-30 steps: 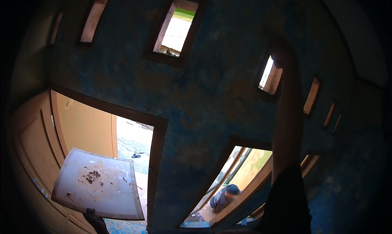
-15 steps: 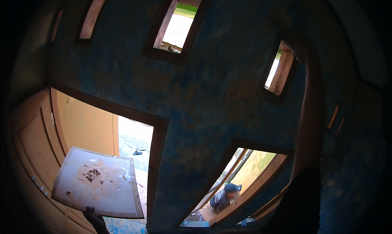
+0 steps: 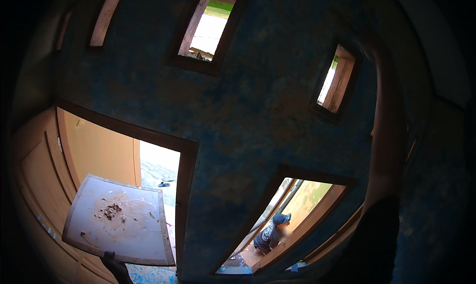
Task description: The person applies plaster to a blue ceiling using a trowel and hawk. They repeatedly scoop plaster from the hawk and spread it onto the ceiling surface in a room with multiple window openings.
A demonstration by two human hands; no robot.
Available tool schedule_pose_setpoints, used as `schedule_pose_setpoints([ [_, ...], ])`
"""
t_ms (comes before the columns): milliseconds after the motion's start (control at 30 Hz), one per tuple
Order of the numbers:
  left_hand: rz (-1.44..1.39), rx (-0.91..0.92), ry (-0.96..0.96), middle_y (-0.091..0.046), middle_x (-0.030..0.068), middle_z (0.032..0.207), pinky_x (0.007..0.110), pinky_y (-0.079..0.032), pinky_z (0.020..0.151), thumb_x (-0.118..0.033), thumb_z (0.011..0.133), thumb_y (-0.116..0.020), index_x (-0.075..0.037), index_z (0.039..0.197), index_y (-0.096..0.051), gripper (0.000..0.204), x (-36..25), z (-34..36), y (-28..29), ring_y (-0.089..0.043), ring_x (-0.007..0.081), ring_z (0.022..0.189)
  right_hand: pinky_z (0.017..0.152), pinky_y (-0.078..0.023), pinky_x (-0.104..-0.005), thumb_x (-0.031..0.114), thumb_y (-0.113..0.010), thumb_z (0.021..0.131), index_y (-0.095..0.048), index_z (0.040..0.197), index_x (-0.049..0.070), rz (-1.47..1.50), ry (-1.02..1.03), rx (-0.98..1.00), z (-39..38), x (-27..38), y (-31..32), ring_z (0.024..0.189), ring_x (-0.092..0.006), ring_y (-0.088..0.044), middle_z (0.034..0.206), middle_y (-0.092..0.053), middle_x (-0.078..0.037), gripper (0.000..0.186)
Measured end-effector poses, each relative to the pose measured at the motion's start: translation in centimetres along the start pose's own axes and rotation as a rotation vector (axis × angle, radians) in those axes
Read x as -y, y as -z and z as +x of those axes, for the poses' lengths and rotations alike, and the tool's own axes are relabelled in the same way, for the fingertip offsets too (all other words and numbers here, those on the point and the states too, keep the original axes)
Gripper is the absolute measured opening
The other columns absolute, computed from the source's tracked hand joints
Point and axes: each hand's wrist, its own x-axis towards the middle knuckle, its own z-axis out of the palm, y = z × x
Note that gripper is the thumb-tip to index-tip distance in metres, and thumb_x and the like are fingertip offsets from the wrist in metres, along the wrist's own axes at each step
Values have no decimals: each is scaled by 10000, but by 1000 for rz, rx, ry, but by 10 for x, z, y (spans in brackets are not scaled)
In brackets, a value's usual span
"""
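Observation:
My left hand grips the near edge of a flat white board with a worn brownish rim, at the lower left. Dark, crumbly scraps and pale dusty smears lie on its face. My right arm reaches high at the right side. In deep shadow, my right hand is up against or close to the dark blue, patchy wall, beside a small framed vent opening. Its fingers, and anything in them, are too dark to make out.
A doorway with a brown frame and an open wooden door stands at left. Through a window opening a person in a cap crouches outside. Another vent opening is higher up. A sandal lies outside the doorway.
My right hand and forearm have shifted to the right, away from the vent opening. The view has turned slightly. The board stays in my left hand with the scraps on it.

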Motion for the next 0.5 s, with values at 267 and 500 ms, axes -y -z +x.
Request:
schedule_pose_setpoints([
  [267,655,158,-376,-397,125,984,365,-356,820,-130,621,-432,-28,994,-365,392,58,43,63,-406,212,893,594,-435,-275,201,-499,751,-445,984,-20,-130,-102,223,-65,4,36,649,-184,-541,818,-526,-131,325],
  [500,15,-14,-2,-409,119,934,360,-370,799,-151,579,-433,-11,1061,-350,509,-9,0,-7,-421,223,896,606,-438,-282,196,-499,750,-443,986,-24,-72,40,-88,-5,16,10,659,-192,-545,832,-527,-140,328],
])
